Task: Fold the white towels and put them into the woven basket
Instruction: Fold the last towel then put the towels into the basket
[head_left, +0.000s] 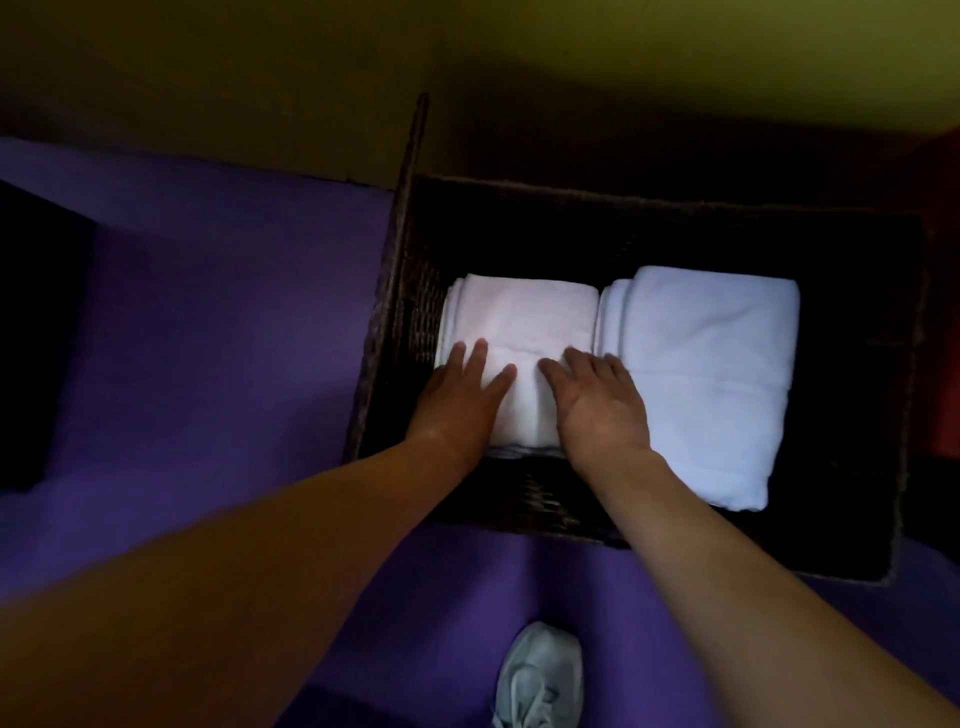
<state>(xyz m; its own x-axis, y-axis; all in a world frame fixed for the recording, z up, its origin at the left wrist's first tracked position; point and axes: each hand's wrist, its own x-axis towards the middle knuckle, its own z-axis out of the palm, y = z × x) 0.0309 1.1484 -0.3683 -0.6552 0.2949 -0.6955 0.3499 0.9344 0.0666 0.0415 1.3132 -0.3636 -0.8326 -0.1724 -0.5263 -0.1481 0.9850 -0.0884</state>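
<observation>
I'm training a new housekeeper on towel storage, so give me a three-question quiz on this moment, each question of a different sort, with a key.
1. True or false: both folded towels lie inside the woven basket.
2. Which towel do the hands rest on? A) left towel B) right towel C) neither
3. Fill in: the left hand and right hand lie flat with fingers ____ on the towel, not gripping it.

Key: 1 true; 2 A; 3 straight. The two towels sit side by side in the basket, touching along their inner edges. A shoe shows on the purple floor below.
</observation>
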